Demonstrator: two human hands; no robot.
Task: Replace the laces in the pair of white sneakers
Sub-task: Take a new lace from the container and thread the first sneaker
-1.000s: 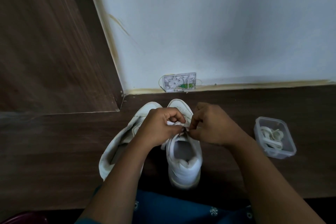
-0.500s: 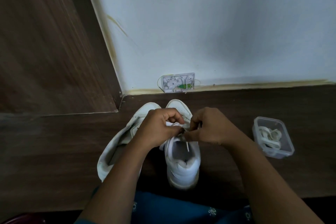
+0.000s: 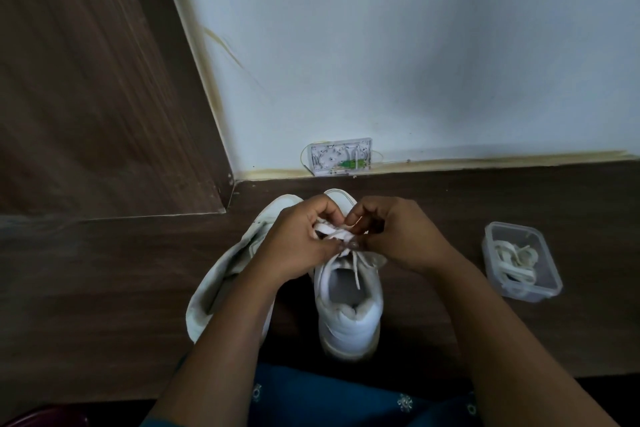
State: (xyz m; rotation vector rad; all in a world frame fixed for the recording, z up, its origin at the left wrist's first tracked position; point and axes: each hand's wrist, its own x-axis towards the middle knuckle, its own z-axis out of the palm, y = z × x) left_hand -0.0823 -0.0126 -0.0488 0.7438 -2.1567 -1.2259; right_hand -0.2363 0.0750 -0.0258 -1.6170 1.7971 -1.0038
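Two white sneakers stand on the wooden floor, toes toward the wall. The right sneaker (image 3: 349,315) is upright with its heel toward me; a white lace (image 3: 355,269) crosses its top eyelets and one end hangs into the opening. My left hand (image 3: 298,243) and my right hand (image 3: 394,236) meet over its tongue, and both pinch the lace with curled fingers. The left sneaker (image 3: 225,274) leans on its side under my left forearm, mostly hidden.
A clear plastic box (image 3: 530,293) holding coiled white laces sits on the floor to the right. A small white wall-mounted cable box (image 3: 341,157) is at the skirting just beyond the shoes. A dark wooden panel (image 3: 86,80) rises at the left.
Both hands have drawn closer together over the tongue, with the right hand moved left. A lace end now hangs into the shoe opening.
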